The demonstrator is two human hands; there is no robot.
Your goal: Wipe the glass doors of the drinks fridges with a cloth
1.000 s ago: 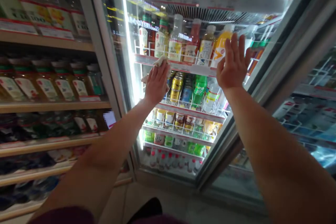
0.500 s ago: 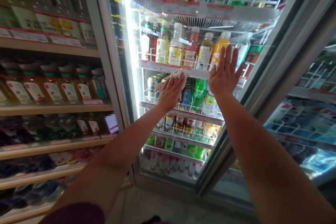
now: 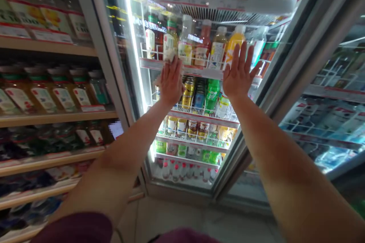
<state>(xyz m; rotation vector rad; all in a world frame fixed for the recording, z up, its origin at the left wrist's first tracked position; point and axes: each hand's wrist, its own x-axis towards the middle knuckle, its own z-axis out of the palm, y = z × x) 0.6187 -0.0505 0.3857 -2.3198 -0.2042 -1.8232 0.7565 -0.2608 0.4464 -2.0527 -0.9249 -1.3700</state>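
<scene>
My left hand (image 3: 172,83) presses a pale cloth (image 3: 170,54) against the glass door (image 3: 182,100) of a lit drinks fridge. Bits of the cloth stick out past the fingertips and at the hand's left side; the rest is hidden under the palm. To its right, my right hand (image 3: 238,72) lies flat on the same glass with its fingers spread, holding nothing. Behind the glass, an orange drink bottle (image 3: 234,41) shows just above the right fingers. Gold cans (image 3: 188,93) and a green bottle (image 3: 212,93) stand on the shelf between the two hands.
On the left, open wooden shelves (image 3: 57,117) carry rows of bottles. A metal door frame (image 3: 302,72) runs down the right side, with another fridge door and water bottles (image 3: 339,121) beyond it. Pale floor tiles (image 3: 159,212) lie below.
My left hand has slid the cloth left and slightly up across the glass. My right hand stays flat in about the same place. The view has shifted a little.
</scene>
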